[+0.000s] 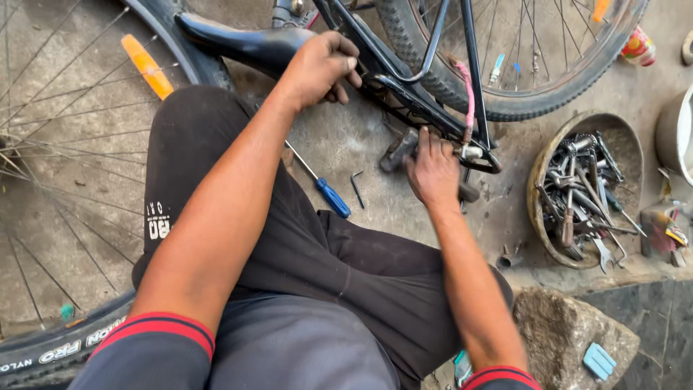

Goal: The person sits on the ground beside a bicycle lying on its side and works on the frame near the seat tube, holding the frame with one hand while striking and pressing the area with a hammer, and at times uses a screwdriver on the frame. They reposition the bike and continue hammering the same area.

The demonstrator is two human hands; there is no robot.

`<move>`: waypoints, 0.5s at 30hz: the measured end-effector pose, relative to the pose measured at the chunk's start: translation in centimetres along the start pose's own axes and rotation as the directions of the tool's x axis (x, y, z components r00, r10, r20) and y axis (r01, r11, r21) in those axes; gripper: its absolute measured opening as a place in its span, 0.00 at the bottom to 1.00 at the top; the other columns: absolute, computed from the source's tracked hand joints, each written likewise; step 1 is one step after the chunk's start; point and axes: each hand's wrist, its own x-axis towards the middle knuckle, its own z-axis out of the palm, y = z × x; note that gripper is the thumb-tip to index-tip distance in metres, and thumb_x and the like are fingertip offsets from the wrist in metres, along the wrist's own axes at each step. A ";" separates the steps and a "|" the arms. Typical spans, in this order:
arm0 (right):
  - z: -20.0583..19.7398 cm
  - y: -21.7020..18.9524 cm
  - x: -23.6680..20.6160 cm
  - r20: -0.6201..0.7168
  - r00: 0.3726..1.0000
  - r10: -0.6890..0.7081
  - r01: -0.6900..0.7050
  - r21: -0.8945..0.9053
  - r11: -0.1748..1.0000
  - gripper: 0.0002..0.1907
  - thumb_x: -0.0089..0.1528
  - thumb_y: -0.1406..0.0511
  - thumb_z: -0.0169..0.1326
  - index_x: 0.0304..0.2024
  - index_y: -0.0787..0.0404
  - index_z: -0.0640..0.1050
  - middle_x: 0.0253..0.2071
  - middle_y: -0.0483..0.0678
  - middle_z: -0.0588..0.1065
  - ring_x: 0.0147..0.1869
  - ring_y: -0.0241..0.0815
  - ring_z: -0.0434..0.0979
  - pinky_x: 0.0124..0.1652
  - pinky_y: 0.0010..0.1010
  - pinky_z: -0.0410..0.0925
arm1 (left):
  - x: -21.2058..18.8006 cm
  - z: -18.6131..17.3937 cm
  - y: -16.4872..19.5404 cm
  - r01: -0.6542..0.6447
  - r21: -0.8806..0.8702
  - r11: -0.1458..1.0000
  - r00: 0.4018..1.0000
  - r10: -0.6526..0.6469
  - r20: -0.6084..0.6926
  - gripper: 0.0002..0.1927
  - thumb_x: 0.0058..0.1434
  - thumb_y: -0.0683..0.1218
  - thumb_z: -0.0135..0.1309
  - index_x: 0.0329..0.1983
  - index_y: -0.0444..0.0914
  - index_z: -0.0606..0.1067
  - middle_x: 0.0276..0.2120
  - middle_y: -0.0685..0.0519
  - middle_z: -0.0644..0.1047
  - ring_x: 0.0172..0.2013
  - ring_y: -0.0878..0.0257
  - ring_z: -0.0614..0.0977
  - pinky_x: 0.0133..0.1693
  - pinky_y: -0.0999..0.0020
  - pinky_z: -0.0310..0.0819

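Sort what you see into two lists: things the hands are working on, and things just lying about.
In use:
left hand gripping the black metal bicycle frame
right hand at the frame's lower end

Lying about:
blue-handled screwdriver
small dark bent hex key
round bowl of metal tools

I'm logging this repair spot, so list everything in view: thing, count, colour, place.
bicycle frame: one, black, top centre
rear wheel: one, black tyre, top right
saddle: one, black, top, near the ground
second wheel: one, black tyre, orange reflector, left
screwdriver: one, blue handle, on the ground
hex key: one, dark, beside the screwdriver
bowl of tools: one, rusty, right
stone: one, grey, lower right
left hand: on the frame by the saddle
right hand: at the frame's lower end
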 end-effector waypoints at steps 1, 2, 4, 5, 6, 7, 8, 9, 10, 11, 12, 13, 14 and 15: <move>-0.3 0.7 0.1 -0.019 0.994 -0.110 0.109 -0.026 0.994 0.47 0.58 0.46 0.61 0.70 0.69 0.67 0.68 0.57 0.66 0.69 0.56 0.63 0.62 0.49 0.62 | 0.0 0.0 0.1 0.022 0.008 1.000 1.000 -0.022 -0.002 0.14 0.67 0.44 0.50 0.54 0.35 0.72 0.33 0.50 0.84 0.20 0.63 0.82 0.20 0.68 0.71; -0.4 1.3 0.2 -0.032 0.976 -0.213 0.212 -0.051 0.976 0.51 0.57 0.42 0.60 0.70 0.70 0.66 0.69 0.59 0.65 0.73 0.56 0.61 0.67 0.50 0.59 | -0.3 0.2 0.0 0.035 0.148 0.988 0.997 -0.046 0.069 0.13 0.66 0.45 0.53 0.51 0.35 0.75 0.33 0.50 0.85 0.22 0.63 0.83 0.23 0.68 0.74; -0.2 2.3 0.3 0.062 0.964 -0.259 0.266 -0.203 0.942 0.54 0.51 0.37 0.59 0.68 0.67 0.66 0.70 0.57 0.63 0.74 0.55 0.57 0.66 0.61 0.53 | -0.2 1.2 -0.2 -0.010 0.422 0.907 0.978 -0.079 0.194 0.12 0.62 0.47 0.59 0.44 0.34 0.82 0.33 0.50 0.85 0.27 0.64 0.86 0.27 0.68 0.79; 0.1 2.5 0.3 0.129 0.953 -0.275 0.300 -0.266 0.916 0.56 0.49 0.35 0.58 0.67 0.66 0.66 0.70 0.56 0.62 0.75 0.55 0.54 0.65 0.67 0.50 | -0.5 2.2 -0.8 0.100 0.471 0.876 0.926 -0.255 0.277 0.15 0.59 0.49 0.60 0.46 0.36 0.81 0.36 0.49 0.84 0.31 0.59 0.86 0.31 0.63 0.80; 0.5 2.5 0.3 0.144 0.961 -0.236 0.265 -0.239 0.934 0.57 0.49 0.35 0.59 0.67 0.67 0.66 0.70 0.56 0.61 0.75 0.56 0.54 0.65 0.66 0.51 | -0.8 3.6 -1.7 0.206 0.522 0.828 0.831 -0.429 0.354 0.19 0.56 0.51 0.61 0.47 0.37 0.79 0.39 0.47 0.84 0.36 0.54 0.85 0.34 0.58 0.81; 1.0 2.3 0.4 0.152 0.968 -0.199 0.229 -0.216 0.949 0.58 0.49 0.35 0.59 0.67 0.67 0.66 0.71 0.57 0.61 0.75 0.57 0.54 0.66 0.65 0.53 | -1.2 5.5 -2.7 -0.024 0.610 0.792 0.845 -0.310 0.436 0.25 0.54 0.53 0.64 0.52 0.36 0.78 0.44 0.43 0.82 0.43 0.49 0.83 0.43 0.55 0.77; 1.6 2.0 0.5 0.142 0.976 -0.166 0.192 -0.199 0.961 0.58 0.49 0.35 0.60 0.68 0.68 0.65 0.71 0.57 0.60 0.75 0.58 0.54 0.66 0.64 0.55 | -1.2 7.2 -3.7 -0.261 0.666 0.698 0.831 -0.189 0.524 0.32 0.52 0.55 0.68 0.56 0.35 0.76 0.50 0.38 0.79 0.51 0.44 0.80 0.52 0.52 0.73; 2.0 1.7 0.7 0.143 0.981 -0.131 0.155 -0.179 0.972 0.57 0.50 0.37 0.60 0.69 0.68 0.65 0.72 0.57 0.60 0.76 0.58 0.54 0.64 0.62 0.57 | -1.1 8.8 -4.8 -0.201 0.747 0.633 0.850 -0.267 0.455 0.31 0.55 0.52 0.63 0.59 0.33 0.73 0.53 0.36 0.77 0.54 0.42 0.78 0.54 0.51 0.73; 2.4 1.3 0.9 0.159 0.983 -0.093 0.118 -0.155 0.981 0.56 0.51 0.39 0.61 0.70 0.68 0.65 0.73 0.57 0.59 0.77 0.59 0.53 0.62 0.60 0.59 | -1.0 10.5 -6.0 -0.135 0.814 0.566 0.857 -0.346 0.382 0.31 0.57 0.49 0.59 0.62 0.31 0.69 0.56 0.34 0.76 0.58 0.40 0.77 0.56 0.50 0.73; 2.7 1.0 1.1 0.187 0.981 -0.057 0.083 -0.132 0.988 0.56 0.51 0.41 0.62 0.71 0.68 0.66 0.74 0.56 0.58 0.77 0.59 0.53 0.60 0.58 0.61 | -0.8 11.9 -7.0 -0.094 0.824 0.559 0.861 -0.369 0.349 0.37 0.56 0.51 0.60 0.65 0.30 0.63 0.56 0.34 0.74 0.57 0.40 0.77 0.55 0.49 0.72; 2.8 0.6 1.2 0.201 0.978 -0.053 0.079 -0.125 0.989 0.54 0.51 0.43 0.62 0.70 0.68 0.66 0.73 0.57 0.59 0.77 0.59 0.54 0.58 0.57 0.62 | -0.6 13.2 -8.0 -0.058 0.834 0.548 0.869 -0.384 0.313 0.43 0.54 0.52 0.61 0.68 0.30 0.58 0.57 0.34 0.71 0.55 0.39 0.76 0.53 0.49 0.72; 2.8 0.2 1.4 0.196 0.980 -0.044 0.069 -0.124 0.990 0.52 0.51 0.45 0.62 0.69 0.68 0.67 0.72 0.57 0.60 0.77 0.60 0.54 0.56 0.56 0.63 | 0.0 14.0 -8.8 -0.035 0.848 0.529 0.880 -0.386 0.277 0.50 0.53 0.53 0.62 0.72 0.30 0.52 0.58 0.34 0.69 0.54 0.39 0.76 0.52 0.48 0.71; 2.7 -0.1 1.4 0.189 0.982 -0.032 0.056 -0.124 0.991 0.50 0.51 0.47 0.62 0.68 0.68 0.68 0.71 0.58 0.61 0.76 0.60 0.55 0.54 0.55 0.64 | 0.4 14.4 -9.5 0.047 0.790 0.611 0.922 -0.332 0.201 0.46 0.52 0.51 0.61 0.70 0.29 0.54 0.57 0.33 0.71 0.54 0.38 0.76 0.53 0.49 0.71; 2.6 -0.4 1.4 0.153 0.988 -0.034 0.047 -0.081 0.996 0.46 0.53 0.50 0.62 0.68 0.68 0.68 0.70 0.58 0.63 0.76 0.60 0.57 0.56 0.54 0.64 | 0.4 14.9 -10.2 0.125 0.712 0.691 0.948 -0.294 0.119 0.43 0.52 0.49 0.60 0.68 0.29 0.57 0.56 0.32 0.73 0.54 0.38 0.77 0.55 0.50 0.72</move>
